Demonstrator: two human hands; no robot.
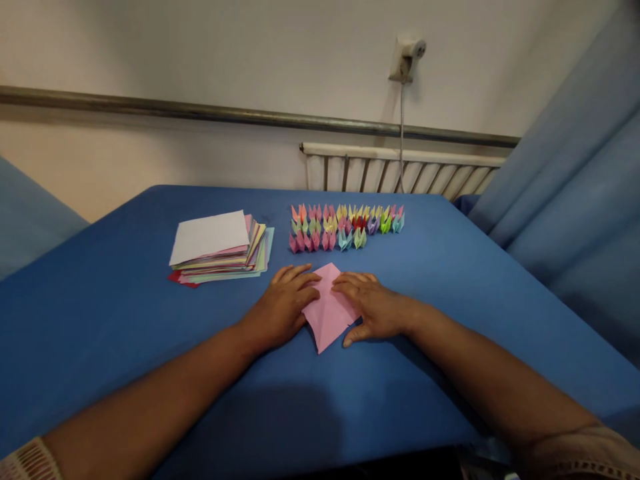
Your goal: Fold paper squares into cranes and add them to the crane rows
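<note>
A pink sheet of origami paper (326, 319) lies diamond-wise on the blue surface, one corner pointing away from me and one towards me. Creases run across it. My left hand (285, 303) rests at its left side, fingers apart and fingertips on the paper. From the right, my right hand (373, 305) lays its fingers over the paper's right part, with the thumb spread away near the lower right edge. The side corners are partly hidden beneath the hands. Just beyond the paper stand several rows of small folded paper cranes (345, 227) in many colours.
A thick stack of coloured paper (213, 243), white sheet on top, sits to the left on the blue table (125, 320). Behind are a wall rail (225, 112), a radiator (360, 167) and a plugged-in cord (401, 127). A blue curtain (570, 187) hangs at right.
</note>
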